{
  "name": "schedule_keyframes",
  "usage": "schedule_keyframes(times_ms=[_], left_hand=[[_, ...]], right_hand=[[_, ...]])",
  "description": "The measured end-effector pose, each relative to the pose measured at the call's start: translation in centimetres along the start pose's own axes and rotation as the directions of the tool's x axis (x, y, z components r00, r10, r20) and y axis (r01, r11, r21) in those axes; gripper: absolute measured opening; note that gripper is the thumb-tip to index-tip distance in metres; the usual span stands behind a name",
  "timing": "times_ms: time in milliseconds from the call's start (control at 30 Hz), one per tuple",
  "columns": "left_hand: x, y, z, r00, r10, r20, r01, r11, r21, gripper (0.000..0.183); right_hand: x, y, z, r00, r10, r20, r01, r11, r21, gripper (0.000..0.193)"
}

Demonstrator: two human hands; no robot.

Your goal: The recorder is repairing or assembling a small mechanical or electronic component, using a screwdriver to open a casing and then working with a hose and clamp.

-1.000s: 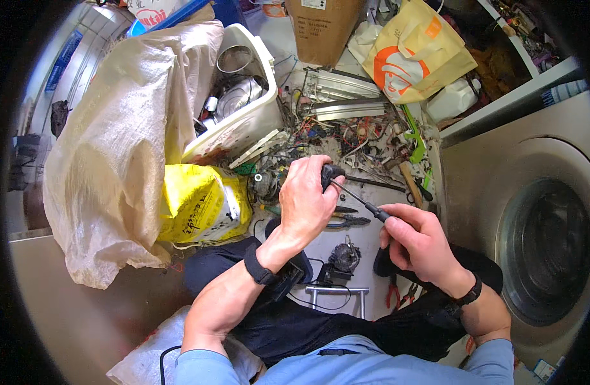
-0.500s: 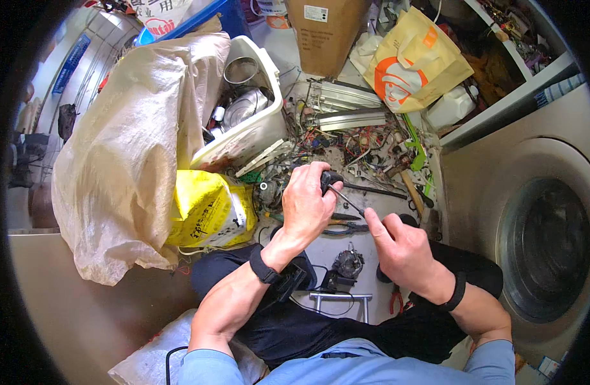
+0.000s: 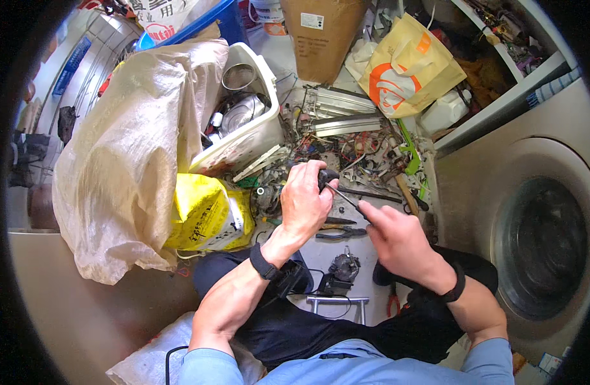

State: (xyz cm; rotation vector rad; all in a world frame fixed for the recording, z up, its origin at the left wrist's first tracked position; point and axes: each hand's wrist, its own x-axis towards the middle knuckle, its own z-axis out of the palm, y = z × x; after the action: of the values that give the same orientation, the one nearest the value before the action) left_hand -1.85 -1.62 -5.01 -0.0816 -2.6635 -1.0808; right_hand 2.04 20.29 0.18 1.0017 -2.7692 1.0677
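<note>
Clasping a small black part (image 3: 328, 177) in the left hand (image 3: 304, 194), with thumb and fingers bent closed around it, above a floor (image 3: 317, 254) bearing pliers (image 3: 353, 230) and a dark motor-like piece (image 3: 344, 267). Gripping a screwdriver (image 3: 345, 197) in the right hand (image 3: 401, 239), with fingers curled round its handle (mostly hidden there). Slanting the shaft to the part, using 2 hands.

Bright light washes the white plastic tub (image 3: 242, 151) and the tiles (image 3: 99, 59) left of it; right of it, the shelf unit (image 3: 540, 75) holds deep shadow. Fisheye distortion bows edges; black vignetting rounds the corners.
</note>
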Motion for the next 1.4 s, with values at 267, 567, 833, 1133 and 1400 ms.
schedule_keyframes(times_ms=[267, 567, 833, 1133, 1400], left_hand=[[0.1, -0.1, 0.1, 1.000, 0.019, 0.011, -0.019, 1.000, 0.002, 0.035], [-0.1, -0.4, 0.0, 0.999, 0.047, 0.026, -0.048, 0.998, 0.028, 0.037], [-2.8, 1.2, -0.7, 0.698, -0.300, 0.650, 0.716, 0.301, -0.630, 0.038], [-6.8, 2.9, -2.0, 0.495, -0.197, 0.846, 0.810, -0.246, -0.532, 0.048], [-8.7, 2.3, -3.2, 0.344, -0.207, 0.916, 0.888, -0.245, -0.389, 0.054]], right_hand=[[0.1, -0.4, 0.0, 0.997, -0.073, -0.036, 0.064, 0.977, -0.205, 0.053], [0.0, -0.7, -0.6, 1.000, 0.010, 0.025, -0.004, 0.972, -0.233, 0.043], [1.3, -0.8, -5.6, 0.868, 0.497, 0.021, -0.469, 0.803, 0.369, 0.036], [-1.4, 0.2, 0.0, 0.624, 0.609, 0.489, -0.734, 0.245, 0.633, 0.043], [-2.1, 0.7, 1.7, 0.484, 0.536, 0.692, -0.829, 0.029, 0.558, 0.036]])
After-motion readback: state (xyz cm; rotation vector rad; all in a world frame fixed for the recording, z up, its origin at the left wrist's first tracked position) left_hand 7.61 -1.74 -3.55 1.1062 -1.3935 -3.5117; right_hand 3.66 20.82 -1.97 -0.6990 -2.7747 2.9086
